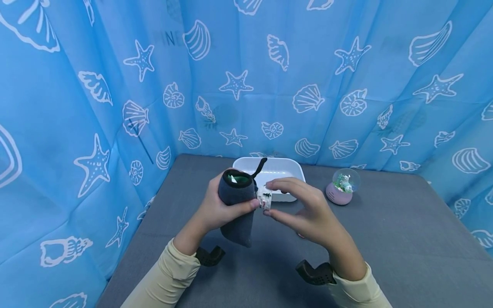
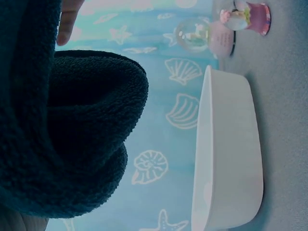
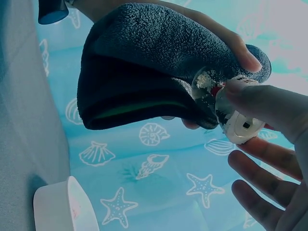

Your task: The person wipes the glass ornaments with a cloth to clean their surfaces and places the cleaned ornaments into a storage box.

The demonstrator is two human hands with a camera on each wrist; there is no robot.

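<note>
My left hand [image 1: 212, 209] grips a dark grey fleecy cloth mitt [image 1: 236, 229], with fingers wrapped round it and the thumb across its front. Its dark-rimmed mouth shows green inside, and a black loop [image 1: 260, 167] sticks up from it. My right hand [image 1: 308, 203] pinches the white base of a small snow globe [image 1: 265, 196] between thumb and fingers. In the right wrist view, the clear dome [image 3: 204, 84] lies against the mitt, next to the left fingertips. The other right fingers extend below the base.
Behind the hands stands a white tub [image 1: 285, 167]. To its right is a snow globe with a pink base [image 1: 339, 194]. Another small globe with a pinkish base [image 2: 260, 18] stands near it in the left wrist view. A blue shell-patterned curtain [image 1: 239, 111] surrounds the grey table [image 1: 404, 239].
</note>
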